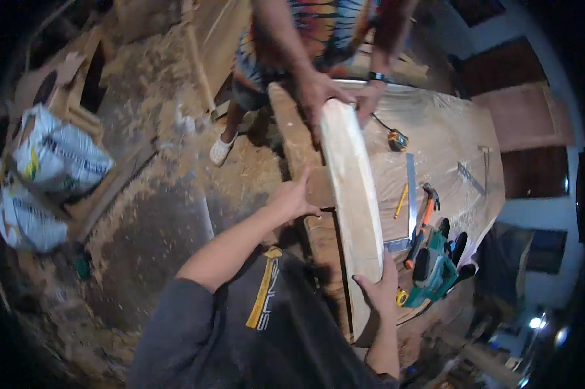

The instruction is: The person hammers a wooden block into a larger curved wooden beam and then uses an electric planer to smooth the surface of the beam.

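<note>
A long pale wooden board (351, 181) runs lengthwise along the left edge of a plastic-covered table (448, 123). My right hand (377, 288) grips its near part, thumb across the wood. My left hand (296, 198) holds a short wooden block (320, 188) between thumb and forefinger, beside the board's middle. At the far end, another person's two hands (318, 94) hold the board. A brown timber piece (286, 117) lies along the table edge beneath.
Right of the board lie a tape measure (398, 140), pencil (401, 201), metal square (410, 188), hammer (425, 214) and green power planer (432, 269). The other person's shoe (222, 146) is beyond my left hand. White sacks (59, 152) sit on the sawdust-strewn floor at left.
</note>
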### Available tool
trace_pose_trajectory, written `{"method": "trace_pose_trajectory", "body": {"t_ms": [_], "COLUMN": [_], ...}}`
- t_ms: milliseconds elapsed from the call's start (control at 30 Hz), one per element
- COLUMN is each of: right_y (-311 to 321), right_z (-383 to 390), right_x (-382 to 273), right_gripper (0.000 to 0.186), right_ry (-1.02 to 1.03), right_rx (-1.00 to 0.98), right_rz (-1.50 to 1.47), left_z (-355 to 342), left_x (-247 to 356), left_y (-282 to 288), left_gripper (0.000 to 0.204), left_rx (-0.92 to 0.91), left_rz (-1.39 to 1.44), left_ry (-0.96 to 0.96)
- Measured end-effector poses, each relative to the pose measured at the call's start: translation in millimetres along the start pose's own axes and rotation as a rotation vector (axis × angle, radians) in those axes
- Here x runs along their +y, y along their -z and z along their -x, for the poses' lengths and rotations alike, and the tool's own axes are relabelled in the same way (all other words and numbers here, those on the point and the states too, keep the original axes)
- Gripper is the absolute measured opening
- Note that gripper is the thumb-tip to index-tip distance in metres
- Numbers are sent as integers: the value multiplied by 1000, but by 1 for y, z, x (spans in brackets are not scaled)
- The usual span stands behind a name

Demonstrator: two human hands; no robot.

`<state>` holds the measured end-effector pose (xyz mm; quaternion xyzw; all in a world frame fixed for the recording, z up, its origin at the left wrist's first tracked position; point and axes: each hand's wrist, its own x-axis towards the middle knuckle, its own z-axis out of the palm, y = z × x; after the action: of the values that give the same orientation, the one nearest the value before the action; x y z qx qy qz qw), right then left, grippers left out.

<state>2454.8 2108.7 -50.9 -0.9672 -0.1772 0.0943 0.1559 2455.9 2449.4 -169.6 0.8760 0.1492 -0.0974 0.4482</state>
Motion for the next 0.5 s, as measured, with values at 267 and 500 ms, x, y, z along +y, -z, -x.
{"method": "trace_pose_trajectory", "body": {"t_ms": [267, 500], "right_y": [-1, 9], "right_z": [-28, -41], "right_x": [31, 44], "right_gripper": [110, 110], "right_ry": [-134, -10], "right_rx": [-174, -241], "right_rz": [-493, -251], "left_z": [-7, -12], "left_x": [16, 11], "left_y": [-3, -14], "left_gripper": [135, 135], "left_rx": [50, 84], "left_rz": [-27, -18], "left_ry": [81, 77]}}
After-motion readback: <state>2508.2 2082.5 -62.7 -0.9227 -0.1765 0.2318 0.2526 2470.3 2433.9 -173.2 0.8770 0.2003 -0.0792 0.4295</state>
